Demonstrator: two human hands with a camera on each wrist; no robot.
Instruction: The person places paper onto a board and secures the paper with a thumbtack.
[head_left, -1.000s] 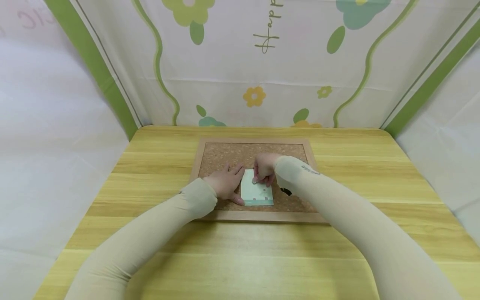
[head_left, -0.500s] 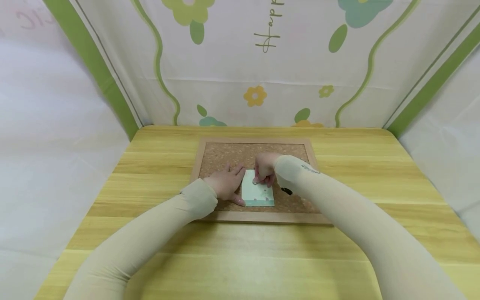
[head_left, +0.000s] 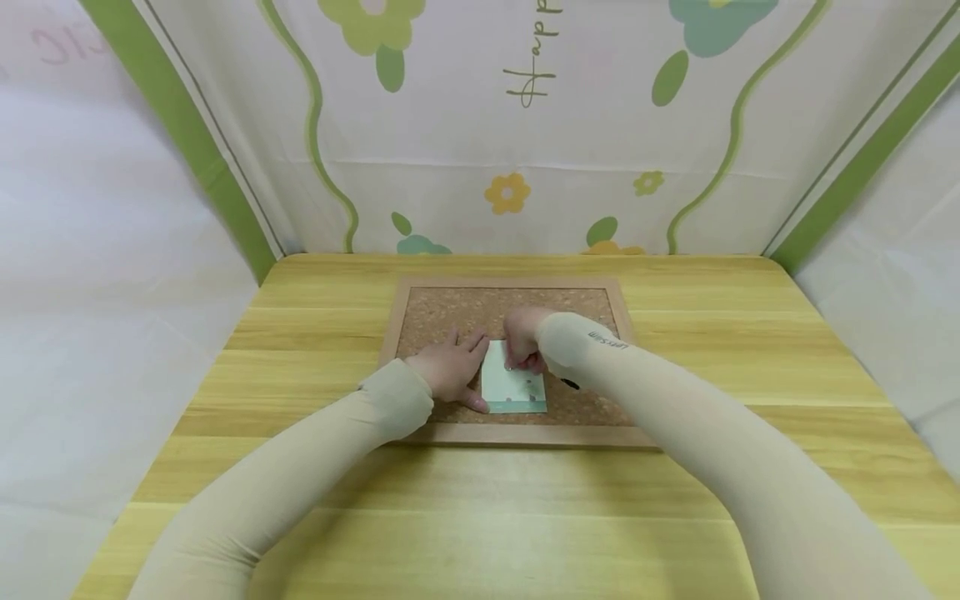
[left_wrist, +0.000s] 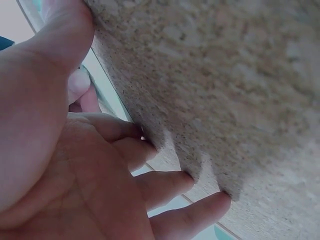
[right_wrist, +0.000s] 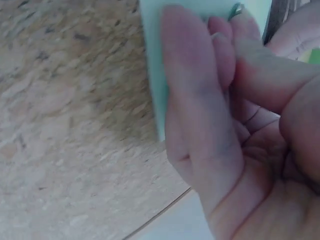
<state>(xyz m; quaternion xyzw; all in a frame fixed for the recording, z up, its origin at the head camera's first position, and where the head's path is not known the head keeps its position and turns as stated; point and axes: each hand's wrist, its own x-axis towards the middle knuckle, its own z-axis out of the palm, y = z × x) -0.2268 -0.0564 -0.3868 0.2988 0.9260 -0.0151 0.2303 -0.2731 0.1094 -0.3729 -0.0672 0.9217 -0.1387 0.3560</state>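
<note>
A pale green note sheet (head_left: 517, 390) with a darker green strip along its near edge lies on a wood-framed corkboard (head_left: 457, 310). My left hand (head_left: 446, 369) is spread on the cork, its thumb and fingertips at the sheet's left edge; the left wrist view shows those fingers (left_wrist: 167, 189) extended to the cork. Over the upper part of the sheet, my right hand (head_left: 525, 335) pinches a small shiny silver thumbtack (right_wrist: 236, 10) against the paper. Curled fingers (right_wrist: 192, 75) cover most of the tack in the right wrist view.
The corkboard rests on a yellow wood-grain table (head_left: 480, 517). Behind the table hangs a white cloth (head_left: 435, 125) printed with flowers, and more white cloth hangs at both sides. A small black thing (head_left: 571, 383) shows beneath the right wrist.
The right hand has shifted very slightly left and its wrist has turned a little, so less of the tack shows. The left hand and the sheet stay in place.
</note>
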